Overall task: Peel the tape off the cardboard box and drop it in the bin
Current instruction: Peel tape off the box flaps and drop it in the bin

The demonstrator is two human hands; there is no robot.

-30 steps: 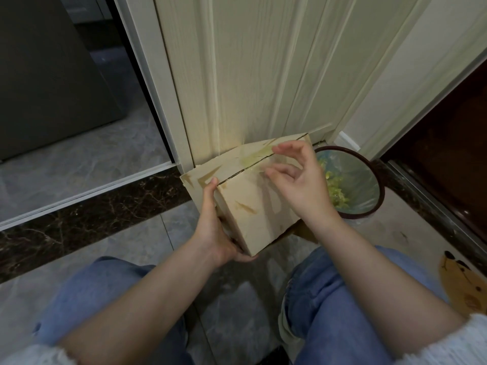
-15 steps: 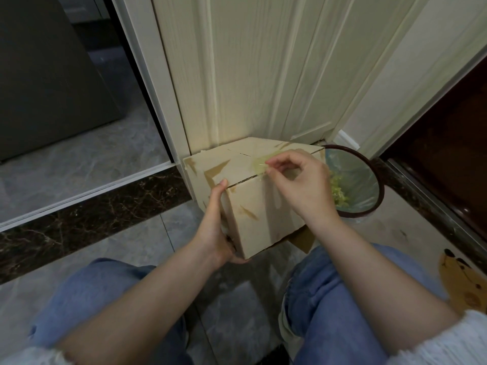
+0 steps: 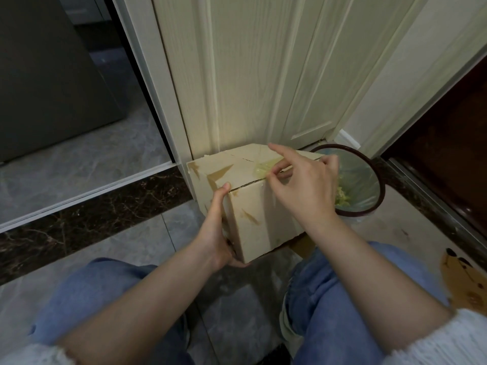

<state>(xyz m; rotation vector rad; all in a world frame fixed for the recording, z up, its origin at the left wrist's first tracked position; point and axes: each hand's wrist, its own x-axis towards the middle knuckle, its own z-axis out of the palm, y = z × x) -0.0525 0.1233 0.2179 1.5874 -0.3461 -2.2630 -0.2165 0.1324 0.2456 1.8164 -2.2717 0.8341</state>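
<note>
A pale cardboard box with brown torn patches is held above the floor between my knees. My left hand grips its near left corner, thumb up along the edge. My right hand is over the box top and pinches a strip of clear yellowish tape that lifts off the top seam. The round bin with a dark rim and a pale liner stands just right of the box, with crumpled tape scraps inside.
A cream door stands right behind the box. A dark stone threshold runs along the left floor. A brown paper piece with a bear drawing lies at the right. My knees in blue jeans frame the grey tiles.
The box has tilted so its top faces up more. My right hand went from spread fingers over the seam to pinching the tape and lifting it off the top.
</note>
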